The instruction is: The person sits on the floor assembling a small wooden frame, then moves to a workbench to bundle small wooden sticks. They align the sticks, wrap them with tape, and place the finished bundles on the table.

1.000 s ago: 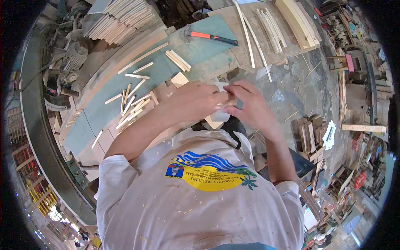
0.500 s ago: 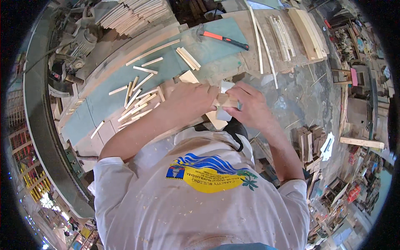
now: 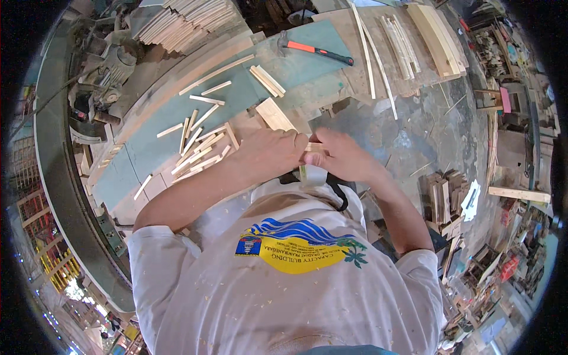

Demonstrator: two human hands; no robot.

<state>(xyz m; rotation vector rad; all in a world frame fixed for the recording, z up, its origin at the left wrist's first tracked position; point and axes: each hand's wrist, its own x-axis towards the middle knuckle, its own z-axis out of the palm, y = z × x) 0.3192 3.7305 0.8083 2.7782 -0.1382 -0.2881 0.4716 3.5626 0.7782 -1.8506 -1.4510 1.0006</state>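
- Both hands meet at chest height over a workbench [image 3: 148, 160], seemingly working on a small wood piece [image 3: 315, 147].
- The left hand [image 3: 269, 155] is closed around its left end; the right hand [image 3: 343, 158] clasps the other end.
- A pale roll of tape [image 3: 312, 175] sits just beneath the hands.
- Loose wood strips [image 3: 198, 151] lie left of the grip; a hammer [image 3: 316, 50] lies well beyond.
- The next move likely needs a steady hold.

Both hands [image 3: 307, 157] w/ small wood piece [image 3: 315, 147] drawn closer to chest.
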